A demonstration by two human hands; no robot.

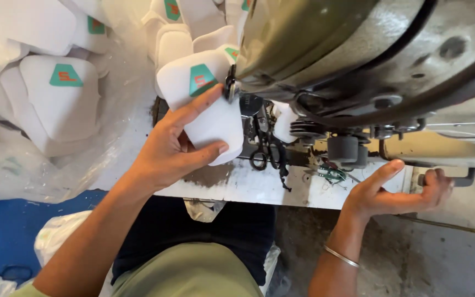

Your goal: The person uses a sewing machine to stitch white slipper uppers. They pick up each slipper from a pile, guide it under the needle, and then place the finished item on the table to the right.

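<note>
My left hand (pixel 177 146) grips a white padded piece (pixel 215 118) that bears a green and orange patch, holding it against the needle area of a grey industrial sewing machine (pixel 358 49). Thumb and fingers pinch the piece from both sides. Lower right, my right hand (pixel 394 192) curls its fingers around a dark metal lever (pixel 463 179) under the machine's edge; a thin metal bangle sits on that wrist. Small black scissors (pixel 265 154) lie on the white table (pixel 237 184) just right of the piece.
Several more white padded pieces with the same patch are stacked behind the machine (pixel 193 33) and heaped in clear plastic (pixel 56 93) at the left. A blue surface (pixel 1 231) and a white plastic bag (pixel 56 236) lie lower left. Grey concrete floor (pixel 424 258) at lower right.
</note>
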